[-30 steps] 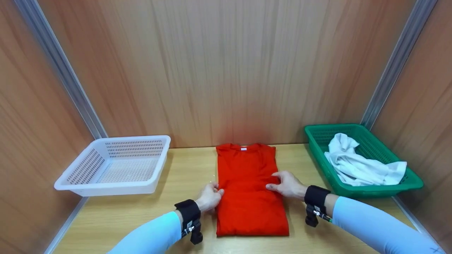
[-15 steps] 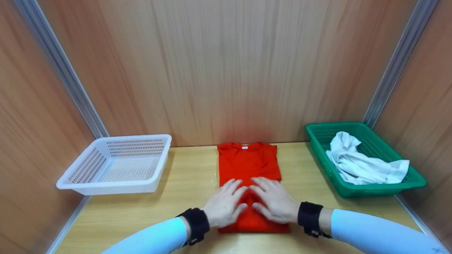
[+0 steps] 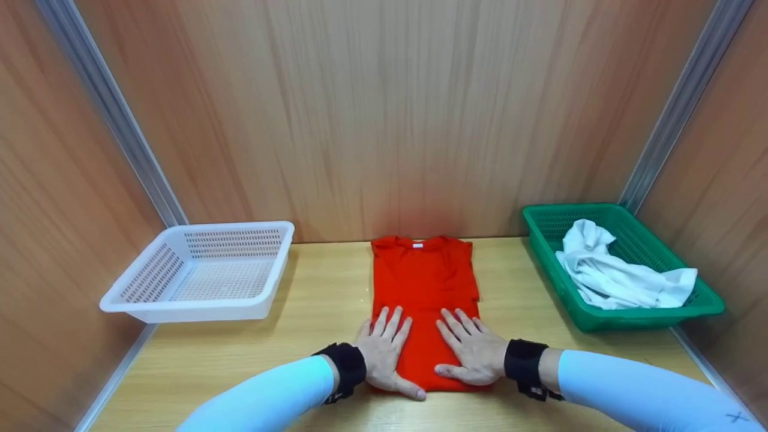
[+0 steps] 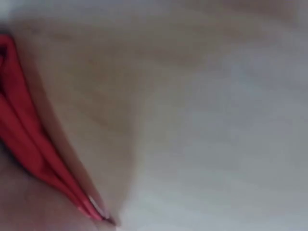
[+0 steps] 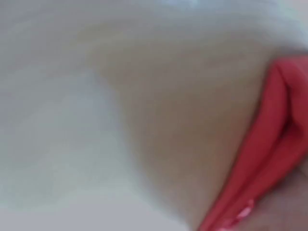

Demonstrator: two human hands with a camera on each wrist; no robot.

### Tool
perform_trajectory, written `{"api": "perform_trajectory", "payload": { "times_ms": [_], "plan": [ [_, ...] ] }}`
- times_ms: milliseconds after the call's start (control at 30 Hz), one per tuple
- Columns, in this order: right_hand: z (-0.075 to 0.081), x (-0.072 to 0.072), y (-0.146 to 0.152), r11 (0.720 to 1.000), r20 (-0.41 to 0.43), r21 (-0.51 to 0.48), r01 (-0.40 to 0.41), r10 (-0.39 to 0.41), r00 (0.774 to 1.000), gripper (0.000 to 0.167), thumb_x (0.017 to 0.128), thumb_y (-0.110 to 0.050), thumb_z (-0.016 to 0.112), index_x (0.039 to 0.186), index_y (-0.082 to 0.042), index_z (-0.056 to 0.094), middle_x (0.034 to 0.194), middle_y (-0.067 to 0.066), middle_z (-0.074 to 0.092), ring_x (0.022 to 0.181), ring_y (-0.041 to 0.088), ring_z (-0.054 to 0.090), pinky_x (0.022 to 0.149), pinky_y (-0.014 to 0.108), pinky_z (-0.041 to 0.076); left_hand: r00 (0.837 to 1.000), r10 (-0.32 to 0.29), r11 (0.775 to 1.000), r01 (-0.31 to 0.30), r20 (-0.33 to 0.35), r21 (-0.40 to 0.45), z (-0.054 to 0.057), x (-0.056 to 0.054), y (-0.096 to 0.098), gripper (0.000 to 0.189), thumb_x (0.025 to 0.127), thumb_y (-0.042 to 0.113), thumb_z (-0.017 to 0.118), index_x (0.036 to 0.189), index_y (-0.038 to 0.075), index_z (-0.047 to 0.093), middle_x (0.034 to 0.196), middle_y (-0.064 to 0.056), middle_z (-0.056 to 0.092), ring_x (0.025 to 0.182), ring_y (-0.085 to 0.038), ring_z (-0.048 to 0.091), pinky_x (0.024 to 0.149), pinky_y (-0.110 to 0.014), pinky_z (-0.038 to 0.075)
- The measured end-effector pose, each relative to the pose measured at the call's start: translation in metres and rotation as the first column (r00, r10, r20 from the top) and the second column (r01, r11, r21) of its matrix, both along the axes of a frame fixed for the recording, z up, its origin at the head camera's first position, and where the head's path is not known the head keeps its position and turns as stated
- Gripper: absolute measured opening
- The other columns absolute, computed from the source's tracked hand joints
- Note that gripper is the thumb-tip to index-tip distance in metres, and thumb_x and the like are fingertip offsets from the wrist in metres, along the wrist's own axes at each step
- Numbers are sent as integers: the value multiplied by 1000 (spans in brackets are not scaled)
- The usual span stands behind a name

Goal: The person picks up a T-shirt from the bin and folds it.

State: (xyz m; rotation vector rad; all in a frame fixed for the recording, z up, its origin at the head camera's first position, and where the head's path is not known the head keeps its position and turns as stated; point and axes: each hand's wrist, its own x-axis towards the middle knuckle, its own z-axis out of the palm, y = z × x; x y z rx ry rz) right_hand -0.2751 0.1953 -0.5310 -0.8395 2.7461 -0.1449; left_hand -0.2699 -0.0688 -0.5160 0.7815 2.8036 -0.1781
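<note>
A red shirt (image 3: 423, 276), folded into a long narrow rectangle, lies on the table with its neckline and small white label at the far end. Fingers spread, my left hand (image 3: 384, 357) rests flat on its near left part, the thumb reaching the near edge. My right hand (image 3: 474, 351) lies flat on the near right part, fingers pointing away from me. In the left wrist view the folded layers of the shirt (image 4: 29, 130) show at the left, beside part of the hand. The right wrist view has the shirt's folded edge (image 5: 269, 139) at the right.
A white plastic basket (image 3: 273, 282) with nothing in it stands at the left. At the right is a green basket (image 3: 558, 282) holding a crumpled white cloth (image 3: 624, 279). Wooden panels (image 3: 384, 120) enclose the table (image 3: 324, 282) at the back and sides.
Both hands have moved from the shirt's side edges onto its near part, where they now lie flat with fingers spread. The baskets are where they were.
</note>
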Motion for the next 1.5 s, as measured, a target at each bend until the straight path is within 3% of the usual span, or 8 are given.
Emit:
{"api": "perform_trajectory", "payload": {
  "times_ms": [300, 467, 667, 767, 967, 1100, 1333, 1500],
  "plan": [
    [12, 9, 33, 999, 23, 35, -19, 18, 1000, 110, 105, -79, 52, 177, 0, 24, 188, 25, 15, 176, 48, 16, 139, 70, 26, 991, -132, 991, 132, -19, -5, 7, 2, -20, 107, 96, 73, 64, 179, 15, 27, 188, -18, 21, 175, -43, 26, 138, -58, 35],
    [14, 23, 33, 986, -126, 80, -149, 159, 979, 113, 96, -85, 63, 171, -3, 42, 179, 25, 41, 164, 47, 45, 131, 65, 42, 963, -228, 972, 219, -141, -79, 1, 13, -25, 84, 98, 48, 71, 171, 13, 47, 177, -19, 47, 161, -41, 53, 129, -48, 50],
    [11, 27, 26, 912, -475, 130, -390, 403, 782, 33, 93, -36, 79, 113, -12, 69, 120, 10, 80, 92, 22, 76, 78, 35, 64, 835, -355, 935, 318, -421, -159, -3, 19, -26, 37, 92, 26, 84, 126, 14, 80, 117, -4, 82, 94, -23, 80, 78, -34, 67],
    [9, 22, 28, 879, -519, 69, -472, 435, 736, 19, 87, -21, 80, 93, -17, 63, 95, -1, 73, 72, 11, 65, 61, 23, 50, 826, -346, 932, 358, -444, -61, -3, 15, -29, 13, 87, 19, 86, 96, 17, 78, 89, 2, 74, 71, -19, 72, 58, -32, 60],
    [17, 13, 38, 878, -336, -181, -444, 369, 867, 17, 98, -10, 70, 91, -20, 58, 77, -14, 50, 67, -2, 46, 60, 13, 34, 920, -262, 924, 327, -293, 201, 11, 2, -36, 26, 85, 6, 82, 73, 18, 63, 66, 6, 62, 62, -10, 63, 54, -26, 50],
    [29, 14, 44, 881, -129, -307, -359, 335, 933, 15, 106, -11, 63, 94, -20, 61, 77, -17, 49, 68, -4, 45, 62, 14, 37, 943, -255, 921, 305, -215, 243, 22, 3, -37, 29, 85, 8, 85, 72, 19, 62, 62, 10, 50, 60, -4, 48, 55, -21, 39],
    [51, 23, 47, 874, 120, -371, -315, 382, 916, 19, 106, -11, 58, 89, -16, 65, 75, -13, 54, 70, -6, 45, 66, 12, 35, 947, -322, 908, 311, -8, 281, 42, 21, -37, 33, 83, 9, 85, 69, 19, 56, 60, 15, 39, 57, 0, 35, 51, -17, 25],
    [70, 29, 44, 899, 319, -347, -269, 382, 867, 20, 102, -15, 55, 86, -14, 66, 72, -12, 53, 70, -6, 45, 69, 14, 34, 889, -435, 847, 349, 143, 402, 50, 30, -36, 35, 86, 3, 80, 69, 15, 52, 61, 16, 30, 56, 3, 27, 53, -13, 20]
  ]
}}
